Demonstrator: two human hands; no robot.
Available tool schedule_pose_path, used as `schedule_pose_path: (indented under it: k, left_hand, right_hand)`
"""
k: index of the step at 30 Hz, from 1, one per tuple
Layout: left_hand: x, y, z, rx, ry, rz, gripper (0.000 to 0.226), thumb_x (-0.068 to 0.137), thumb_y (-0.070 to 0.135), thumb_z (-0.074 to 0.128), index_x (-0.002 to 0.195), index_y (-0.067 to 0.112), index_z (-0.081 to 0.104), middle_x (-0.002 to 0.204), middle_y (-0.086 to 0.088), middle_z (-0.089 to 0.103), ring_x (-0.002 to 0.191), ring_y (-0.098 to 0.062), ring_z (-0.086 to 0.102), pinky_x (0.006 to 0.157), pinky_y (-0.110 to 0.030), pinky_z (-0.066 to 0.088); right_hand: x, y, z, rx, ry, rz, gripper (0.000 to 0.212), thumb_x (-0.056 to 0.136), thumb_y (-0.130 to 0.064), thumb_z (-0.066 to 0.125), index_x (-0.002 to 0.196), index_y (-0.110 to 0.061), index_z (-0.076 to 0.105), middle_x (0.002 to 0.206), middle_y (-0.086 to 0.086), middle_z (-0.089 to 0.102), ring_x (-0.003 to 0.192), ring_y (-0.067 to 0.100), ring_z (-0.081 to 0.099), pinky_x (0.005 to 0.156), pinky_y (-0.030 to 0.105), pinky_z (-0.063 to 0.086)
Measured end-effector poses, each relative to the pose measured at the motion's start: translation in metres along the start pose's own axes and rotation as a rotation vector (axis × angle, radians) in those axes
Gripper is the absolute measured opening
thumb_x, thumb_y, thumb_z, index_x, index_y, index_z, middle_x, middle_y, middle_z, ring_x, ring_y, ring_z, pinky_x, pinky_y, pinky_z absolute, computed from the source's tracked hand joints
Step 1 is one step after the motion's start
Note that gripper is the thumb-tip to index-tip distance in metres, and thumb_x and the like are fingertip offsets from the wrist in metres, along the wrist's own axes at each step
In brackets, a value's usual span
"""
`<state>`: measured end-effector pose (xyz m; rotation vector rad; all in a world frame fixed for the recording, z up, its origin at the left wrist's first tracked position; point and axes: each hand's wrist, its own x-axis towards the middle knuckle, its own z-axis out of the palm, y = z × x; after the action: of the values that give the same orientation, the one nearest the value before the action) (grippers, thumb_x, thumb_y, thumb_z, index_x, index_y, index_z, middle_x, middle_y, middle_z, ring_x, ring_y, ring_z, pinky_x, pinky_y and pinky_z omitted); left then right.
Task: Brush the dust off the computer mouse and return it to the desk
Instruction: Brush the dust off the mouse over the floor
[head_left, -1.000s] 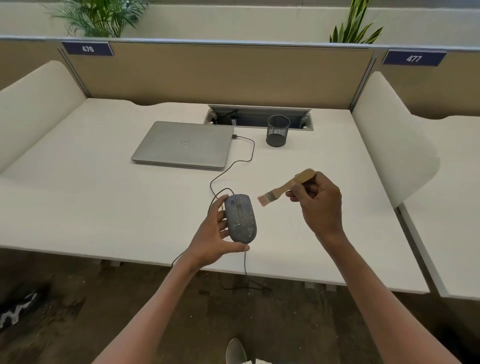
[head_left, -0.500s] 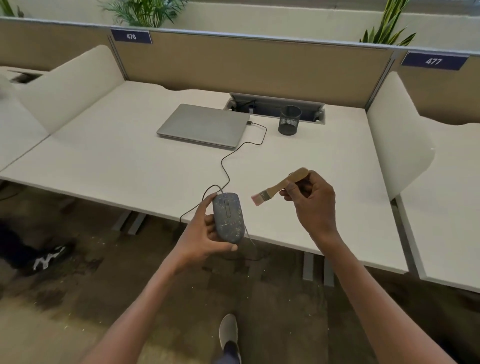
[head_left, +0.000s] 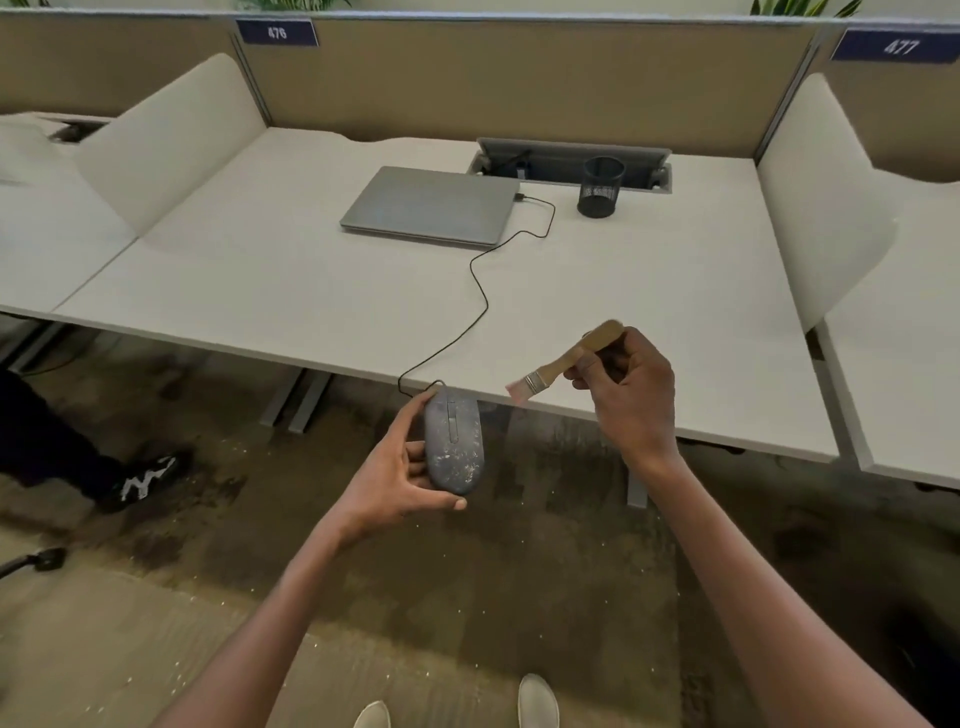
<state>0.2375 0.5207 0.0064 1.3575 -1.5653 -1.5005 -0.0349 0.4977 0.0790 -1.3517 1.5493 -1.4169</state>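
While held off the near edge of the tabletop (head_left: 270, 291) in curled left-hand fingers (head_left: 415, 470), long way pointing up and away, dusty mouse (head_left: 453, 441) just left of and below the brush (head_left: 563, 361) pinched by the right hand (head_left: 631, 395).

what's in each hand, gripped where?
Left hand cups the dusty mouse by its sides; right hand pinches the brush by its wooden handle.

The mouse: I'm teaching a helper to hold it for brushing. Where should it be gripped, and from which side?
Grip the mouse by its long edges, coming from its left and underneath, as the left hand does. That leaves the dusty top open to the brush, and the cable trails free.
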Motion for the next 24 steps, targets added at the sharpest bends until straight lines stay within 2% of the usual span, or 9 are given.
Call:
schedule_pose_path:
  k: [3,7,10,14,18,22,24]
  left_hand:
    - [-0.013,-0.010,-0.017,0.011,-0.026,-0.009,0.129,0.058,-0.002,0.096,0.153,0.047,0.024,0.135,-0.008,0.060,0.119,-0.020,0.069,0.094,-0.039,0.060]
    - [-0.030,-0.028,-0.053,0.001,-0.093,0.006,0.125,0.059,-0.008,0.093,0.144,0.056,0.027,0.130,-0.006,0.062,0.114,-0.010,0.070,0.083,-0.027,0.061]
    - [-0.044,-0.043,-0.085,0.021,-0.145,0.005,0.126,0.059,-0.008,0.093,0.144,0.057,0.026,0.127,-0.002,0.062,0.112,-0.005,0.070,0.081,-0.023,0.060]
    - [-0.059,-0.060,-0.116,0.046,-0.249,-0.012,0.129,0.059,-0.008,0.093,0.148,0.053,0.023,0.126,-0.002,0.065,0.110,-0.008,0.071,0.083,-0.027,0.061]
    - [-0.074,-0.073,-0.129,0.022,-0.305,-0.039,0.128,0.060,-0.010,0.092,0.147,0.054,0.022,0.124,0.001,0.066,0.111,-0.006,0.071,0.083,-0.027,0.061]
    - [-0.086,-0.083,-0.129,-0.034,-0.324,-0.051,0.128,0.059,-0.012,0.091,0.146,0.054,0.025,0.121,-0.001,0.069,0.111,-0.012,0.072,0.082,-0.029,0.062]
    - [-0.089,-0.086,-0.125,-0.056,-0.321,-0.051,0.128,0.059,-0.012,0.092,0.147,0.054,0.025,0.123,-0.002,0.068,0.113,-0.015,0.072,0.083,-0.032,0.062]
  right_hand:
    - [-0.021,-0.004,0.015,-0.016,0.012,0.016,0.009,0.095,-0.010,0.065,0.099,-0.017,0.063,0.092,0.001,0.073,0.082,0.016,0.075,0.076,0.035,0.064]
    - [-0.056,-0.012,0.045,-0.051,0.022,0.023,0.013,0.096,-0.015,0.065,0.107,-0.010,0.061,0.100,0.002,0.072,0.090,0.019,0.074,0.078,0.032,0.063]
    - [-0.088,-0.021,0.073,-0.062,0.043,0.022,0.017,0.096,-0.014,0.064,0.110,-0.005,0.060,0.099,0.000,0.072,0.088,0.013,0.075,0.076,0.027,0.063]
    - [-0.126,-0.035,0.112,-0.115,0.070,0.018,0.019,0.094,-0.015,0.066,0.111,-0.009,0.060,0.098,-0.008,0.072,0.087,0.004,0.074,0.075,0.019,0.060]
    - [-0.148,-0.046,0.140,-0.102,0.068,0.027,0.022,0.093,-0.013,0.068,0.112,-0.011,0.056,0.102,-0.001,0.072,0.089,0.007,0.075,0.074,0.023,0.062]
    - [-0.154,-0.051,0.150,-0.126,0.087,0.025,0.034,0.092,-0.012,0.069,0.120,-0.012,0.049,0.097,-0.010,0.070,0.085,0.006,0.075,0.073,0.027,0.063]
    - [-0.153,-0.050,0.149,-0.147,0.079,0.016,0.045,0.092,-0.011,0.070,0.129,-0.013,0.044,0.095,-0.006,0.071,0.079,0.008,0.076,0.071,0.027,0.063]
